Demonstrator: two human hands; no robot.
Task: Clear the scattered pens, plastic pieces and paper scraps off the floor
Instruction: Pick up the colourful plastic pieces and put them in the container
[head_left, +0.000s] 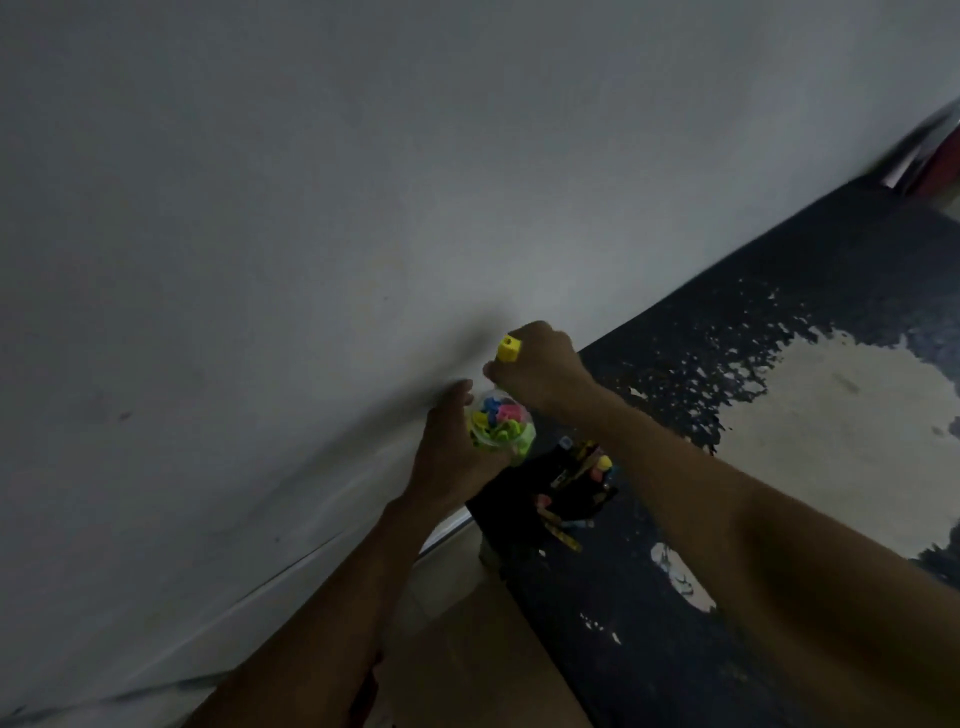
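So it's pretty dim in here and the whole shot is tilted, so take this with some salt. The left hand (452, 452) has its grip wrapped round a small clear plastic jar (501, 428) stuffed with bright plastic pieces (503, 420), green, pink, blue and yellow ones all jumbled, too blurry to tell their shapes. The right hand (540, 364) sits just above the jar's mouth, fingers curled in a tight grip on a small yellow plastic block (507, 348) that pokes out past the knuckles; most of the block is hidden inside the fist.

Both hands are up against a plain grey wall (311, 208). Right below them there's a black pen holder (561, 488) on a dark desk (779, 312) with big patches of worn-off paint, and a bunch of coloured pens (589, 457) stick out of it, though I can't count them, it's a smear. A strip of tan floor (467, 649) shows between the forearms. Something red and white is cut off at the top right corner, can't make it out.
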